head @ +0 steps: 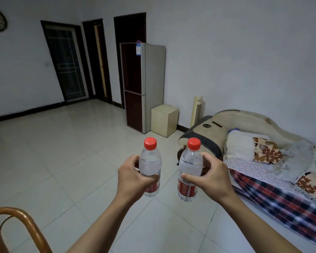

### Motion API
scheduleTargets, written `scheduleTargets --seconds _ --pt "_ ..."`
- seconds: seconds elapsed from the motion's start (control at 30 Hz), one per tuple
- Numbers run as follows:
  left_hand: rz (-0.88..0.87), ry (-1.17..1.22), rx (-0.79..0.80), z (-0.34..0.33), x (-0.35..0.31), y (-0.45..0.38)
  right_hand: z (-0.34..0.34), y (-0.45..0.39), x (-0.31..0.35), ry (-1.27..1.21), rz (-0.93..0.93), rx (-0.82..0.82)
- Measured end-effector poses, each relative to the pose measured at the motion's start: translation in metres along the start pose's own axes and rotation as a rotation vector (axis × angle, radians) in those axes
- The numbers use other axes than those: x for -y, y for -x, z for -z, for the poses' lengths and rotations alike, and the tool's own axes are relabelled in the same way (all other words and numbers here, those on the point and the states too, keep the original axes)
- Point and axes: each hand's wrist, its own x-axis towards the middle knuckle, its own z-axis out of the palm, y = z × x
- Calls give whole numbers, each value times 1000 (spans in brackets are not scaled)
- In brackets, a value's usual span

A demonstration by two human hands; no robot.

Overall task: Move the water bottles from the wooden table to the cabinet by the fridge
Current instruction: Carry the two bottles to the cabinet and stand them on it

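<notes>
My left hand [133, 178] grips a clear water bottle [150, 161] with a red cap and red label, held upright in front of me. My right hand [210, 178] grips a second, matching water bottle [190, 165], also upright, a little to the right of the first. Far ahead stands the dark red and silver fridge [135, 84] against the back wall. Right beside it, on its right, sits the small cream cabinet [164, 119] on the floor. The wooden table is out of view.
A pale tiled floor [71, 152] stretches between me and the fridge. A sofa bed [274, 161] with a plaid cover and cushions fills the right side. A white tower fan [197, 111] stands past the cabinet. A rattan chair [16, 230] sits bottom left. Dark doors line the back wall.
</notes>
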Motion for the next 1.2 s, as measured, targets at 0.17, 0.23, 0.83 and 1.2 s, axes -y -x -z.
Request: scheduleTargets --seconds 0.17,0.23,0.83,1.2 --pt "-8 19 38 9 28 -78 -37 -65 8 41 8 -23" --pt "-21 18 48 12 37 -105 -51 -88 8 55 20 -37" --pt "25 -35 98 -69 128 -358 -146 -333 -109 23 -39 -26" --pt "49 -33 107 -130 161 -528 -168 -508 -171 27 -74 -38"
